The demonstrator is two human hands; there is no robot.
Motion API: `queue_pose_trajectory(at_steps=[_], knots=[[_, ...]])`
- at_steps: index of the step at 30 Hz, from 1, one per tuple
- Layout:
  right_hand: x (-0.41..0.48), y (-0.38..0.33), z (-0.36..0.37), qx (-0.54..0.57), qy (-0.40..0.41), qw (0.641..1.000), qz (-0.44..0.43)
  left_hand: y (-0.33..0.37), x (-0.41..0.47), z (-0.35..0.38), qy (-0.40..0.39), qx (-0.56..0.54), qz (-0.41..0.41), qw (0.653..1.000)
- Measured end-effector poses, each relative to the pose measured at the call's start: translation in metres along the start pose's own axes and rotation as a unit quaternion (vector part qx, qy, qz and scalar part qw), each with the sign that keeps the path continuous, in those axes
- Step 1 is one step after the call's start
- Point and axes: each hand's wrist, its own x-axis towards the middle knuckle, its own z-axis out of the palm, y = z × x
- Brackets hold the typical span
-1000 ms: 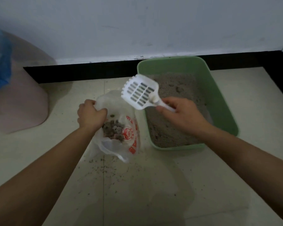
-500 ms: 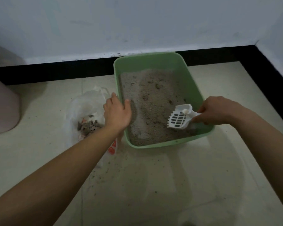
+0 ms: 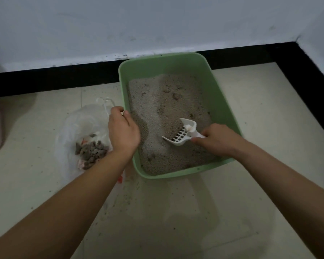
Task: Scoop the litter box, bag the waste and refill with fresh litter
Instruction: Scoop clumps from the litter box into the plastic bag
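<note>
Quick switch here. A second ago the scoop [image 3: 181, 136] was tipped over the bag [image 3: 82, 124], and now it is back down in the litter box [image 3: 176, 57], its slotted blade digging into the grey litter [image 3: 166, 101] near the front right. The right hand [image 3: 218, 140] is wrapped round the handle, fingers curled tight. The left hand [image 3: 123, 131] has let go of the bag and come across to the box's left rim. I see the thumb inside the wall and the fingers curled over the outside, so it is clamping the box steady.

The bag now slumps on the floor, just left of the box, mouth open, with a heap of dark clumps [image 3: 92, 153] inside. I read that as one load bagged and another scoop starting. Dents and lumps in the litter suggest more waste to lift, and the refill is a long way off.

On writing: only a scrap of red print [image 3: 120, 179] peeps out by the left forearm, and it is unreadable. I see no marks on the box or the scoop.
</note>
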Motion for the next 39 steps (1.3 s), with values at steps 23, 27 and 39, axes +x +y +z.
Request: queue_pose_trajectory(at_steps=[23, 27, 39], knots=[[0.044, 0.009, 0.047, 0.137, 0.156, 0.973, -0.1, -0.003, 0.001, 0.002, -0.011, -0.064, -0.041, 0.997], [0.039, 0.006, 0.043, 0.194, 0.174, 0.962, -0.087, -0.004, 0.0, 0.002, -0.014, -0.07, -0.043, 0.997], [0.029, 0.0, 0.034, 0.242, 0.207, 0.942, -0.11, -0.001, -0.002, -0.001, -0.015, -0.069, -0.051, 0.996]])
